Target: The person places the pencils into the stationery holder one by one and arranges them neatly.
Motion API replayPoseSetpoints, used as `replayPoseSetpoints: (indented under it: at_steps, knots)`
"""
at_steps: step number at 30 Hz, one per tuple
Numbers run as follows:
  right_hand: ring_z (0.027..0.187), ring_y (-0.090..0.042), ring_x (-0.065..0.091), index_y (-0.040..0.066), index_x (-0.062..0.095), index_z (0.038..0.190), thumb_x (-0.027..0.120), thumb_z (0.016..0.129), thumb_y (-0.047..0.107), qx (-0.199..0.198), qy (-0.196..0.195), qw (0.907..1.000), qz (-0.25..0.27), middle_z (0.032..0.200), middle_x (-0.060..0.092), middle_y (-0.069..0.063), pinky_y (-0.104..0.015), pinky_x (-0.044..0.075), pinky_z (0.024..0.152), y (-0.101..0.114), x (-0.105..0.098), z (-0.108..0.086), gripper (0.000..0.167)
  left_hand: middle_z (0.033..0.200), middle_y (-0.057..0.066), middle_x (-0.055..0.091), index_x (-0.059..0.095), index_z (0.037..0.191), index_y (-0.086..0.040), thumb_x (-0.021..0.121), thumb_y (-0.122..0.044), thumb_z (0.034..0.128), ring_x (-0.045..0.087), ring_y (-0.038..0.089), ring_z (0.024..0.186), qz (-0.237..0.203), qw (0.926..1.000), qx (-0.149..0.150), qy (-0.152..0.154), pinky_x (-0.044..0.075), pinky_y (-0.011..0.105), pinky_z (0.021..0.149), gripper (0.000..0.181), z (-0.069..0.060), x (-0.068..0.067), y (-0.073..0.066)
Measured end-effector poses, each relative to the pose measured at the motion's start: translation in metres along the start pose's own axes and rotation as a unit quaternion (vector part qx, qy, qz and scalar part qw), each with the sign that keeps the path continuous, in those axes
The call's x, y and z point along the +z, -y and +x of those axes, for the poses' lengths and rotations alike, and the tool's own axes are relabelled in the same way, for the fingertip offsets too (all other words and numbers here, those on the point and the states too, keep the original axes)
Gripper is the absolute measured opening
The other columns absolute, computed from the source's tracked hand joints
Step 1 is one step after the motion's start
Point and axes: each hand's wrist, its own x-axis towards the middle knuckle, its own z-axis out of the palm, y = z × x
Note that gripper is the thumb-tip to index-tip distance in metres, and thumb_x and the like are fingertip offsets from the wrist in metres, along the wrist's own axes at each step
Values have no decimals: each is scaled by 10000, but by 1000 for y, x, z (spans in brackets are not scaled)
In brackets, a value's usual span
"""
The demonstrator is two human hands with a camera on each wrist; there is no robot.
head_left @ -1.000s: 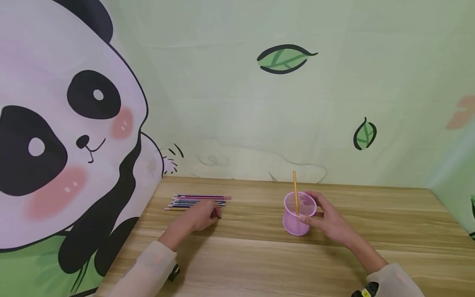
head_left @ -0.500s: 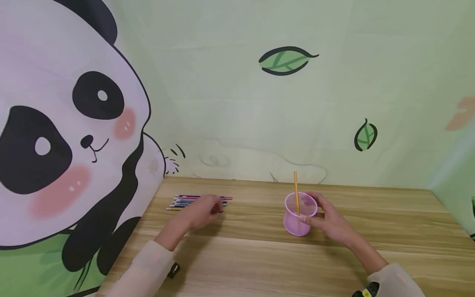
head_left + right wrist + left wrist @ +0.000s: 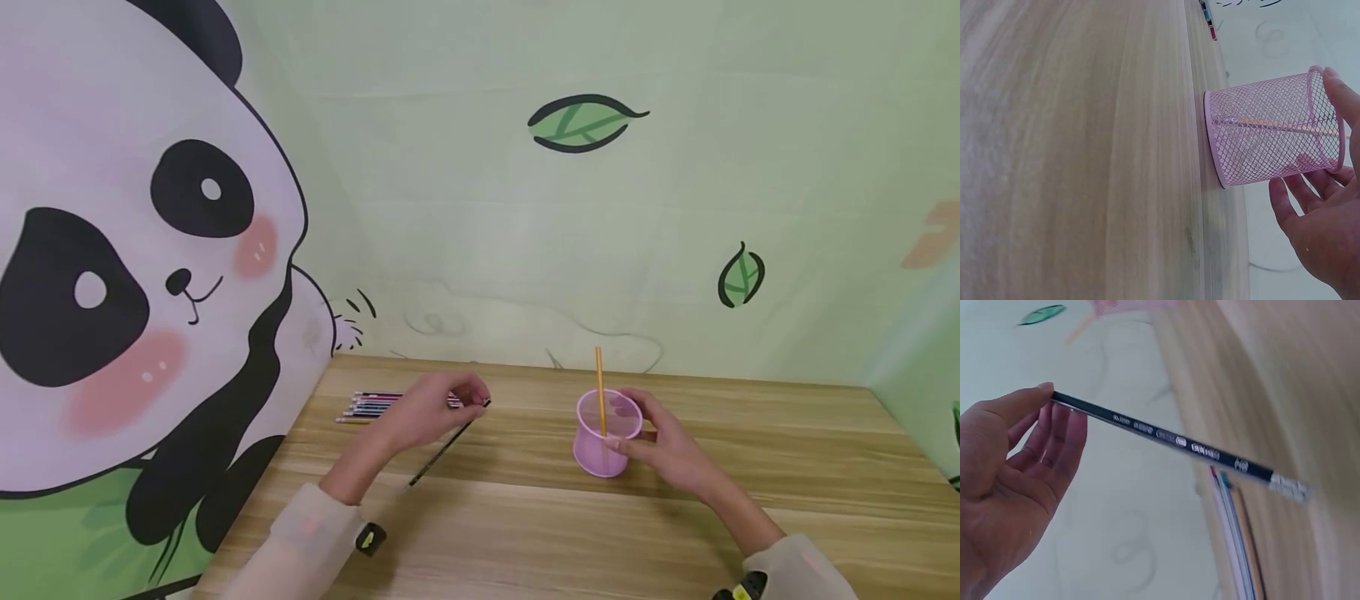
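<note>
Between thumb and fingertips my left hand [image 3: 438,410] pinches a dark pencil [image 3: 448,452] by one end, above the table. In the left wrist view that pencil [image 3: 1166,439] slants away from the hand, showing pale lettering and a whitish far end. My right hand [image 3: 671,446] grips the rim and side of a pink mesh pencil holder [image 3: 596,457], which stands upright on the table. One yellow-orange pencil [image 3: 599,375] leans inside the holder and sticks out above its rim. In the right wrist view the holder's mesh wall [image 3: 1266,134] shows the pencil through it.
Several pencils [image 3: 367,408] lie side by side at the back left of the wooden table [image 3: 525,533], partly hidden by my left hand. Behind the table's far edge rises a pale green backdrop [image 3: 450,208] printed with a panda and leaves.
My left hand has lifted up and right from beside the row of pencils, and the dark pencil now hangs from its fingers. The right hand and the holder have stayed in place.
</note>
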Motion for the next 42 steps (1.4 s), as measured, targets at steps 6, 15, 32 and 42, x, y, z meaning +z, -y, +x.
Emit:
replayPoseSetpoints:
  at_steps: [6,15,32,42]
  knots:
    - [1365,-433,511,-23,390,1551,821,949,183,83,8,10000,15,1493,514,-248,-577,498,1084,0,0,-1,769,1016,-59,710,721,1162,-184,746,-213,1018,668,138,964,-894,9952,15,-387,606,321,803,149,8,1,-30]
    - [1386,-433,495,-8,376,1567,822,950,206,137,36,9999,35,1517,497,-246,-596,480,1099,2,0,-3,791,1061,20,712,704,1133,-148,749,-159,1012,676,213,1009,-2203,9689,749,-838,622,358,842,130,26,3,-71]
    - [1395,-433,493,17,369,1580,820,952,216,152,96,9998,116,1530,486,-231,-593,472,1110,2,1,-1,798,1022,103,666,659,1142,-25,734,-18,993,690,228,919,-3079,9255,1330,-1761,646,433,832,166,50,14,-95]
    - [1398,-454,484,-9,360,1577,816,956,207,174,62,9998,87,1529,480,-258,-614,460,1113,3,-1,-2,800,1002,82,659,616,1138,42,710,28,992,676,158,902,-3618,8917,1263,-2410,648,453,814,174,69,32,-90]
